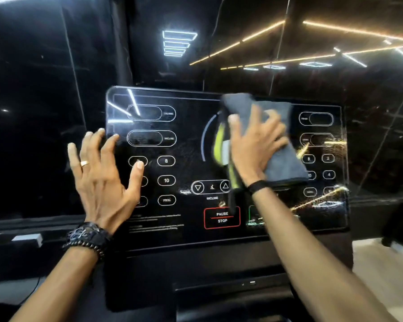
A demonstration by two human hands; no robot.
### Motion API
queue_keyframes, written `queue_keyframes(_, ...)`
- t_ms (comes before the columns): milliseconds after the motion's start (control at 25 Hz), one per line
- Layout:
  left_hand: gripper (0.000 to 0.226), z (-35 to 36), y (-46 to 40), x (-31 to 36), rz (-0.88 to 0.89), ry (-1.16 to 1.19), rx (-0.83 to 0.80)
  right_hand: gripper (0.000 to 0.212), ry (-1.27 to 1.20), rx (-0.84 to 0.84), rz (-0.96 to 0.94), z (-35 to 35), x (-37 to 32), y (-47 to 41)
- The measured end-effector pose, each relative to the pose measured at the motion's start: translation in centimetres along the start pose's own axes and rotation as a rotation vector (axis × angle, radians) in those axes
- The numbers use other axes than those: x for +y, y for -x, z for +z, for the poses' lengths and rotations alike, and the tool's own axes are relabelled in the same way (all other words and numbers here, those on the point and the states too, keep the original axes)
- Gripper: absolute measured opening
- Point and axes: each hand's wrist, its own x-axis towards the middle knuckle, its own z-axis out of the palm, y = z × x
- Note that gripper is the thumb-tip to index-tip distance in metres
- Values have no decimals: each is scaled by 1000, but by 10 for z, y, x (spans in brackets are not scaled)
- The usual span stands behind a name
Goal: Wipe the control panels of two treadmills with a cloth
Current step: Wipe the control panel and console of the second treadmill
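A glossy black treadmill control panel point(186, 149) fills the middle of the view, with white outlined buttons and a red PAUSE/STOP box point(222, 217). My right hand point(254, 145) presses a grey cloth point(282, 140) with a yellow-green edge flat against the centre-right of the panel, fingers spread and straight. My left hand point(102, 177) rests with spread fingers on the panel's left edge, thumb near the number buttons. The cloth hides the panel's central display.
A dark mirrored wall point(56, 89) behind the panel reflects ceiling light strips. The treadmill's black console base point(196, 275) lies below the panel. A light floor patch point(382, 263) shows at the lower right.
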Motion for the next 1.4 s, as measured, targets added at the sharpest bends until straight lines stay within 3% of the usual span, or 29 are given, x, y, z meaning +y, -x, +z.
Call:
queue_keyframes(80,63,2,-3,-5,-14,19,4,53,-65,-45,-337,-2,-60,53)
queue_keyframes(160,64,5,-4,1,-20,61,25,52,-104,-128,-554,-2,-95,88)
queue_keyframes(320,64,1,-5,13,-47,162,79,44,-15,-196,-876,-8,-107,128)
queue_keyframes(440,58,-10,1,18,-17,176,74,40,-217,-262,-989,-14,-82,148)
queue_keyframes(520,51,-19,13,23,22,195,50,36,-319,-259,-988,-22,-56,160)
queue_keyframes(640,44,-28,48,34,87,242,-57,42,-204,-241,-944,-35,4,177)
queue_keyframes(720,41,-31,78,49,100,306,-154,45,-96,-299,-805,-50,53,181)
queue_keyframes(880,34,-35,136,98,136,469,-371,49,-42,-446,-320,-94,131,172)
queue_keyframes(1040,33,-48,180,137,195,604,-538,54,-64,-478,-218,-158,171,175)
queue_keyframes(1240,32,-71,217,136,85,618,-569,63,-182,-537,-131,-233,191,213)
queue_keyframes(1400,42,-96,253,136,-214,590,-587,64,-287,-581,-134,-267,173,282)
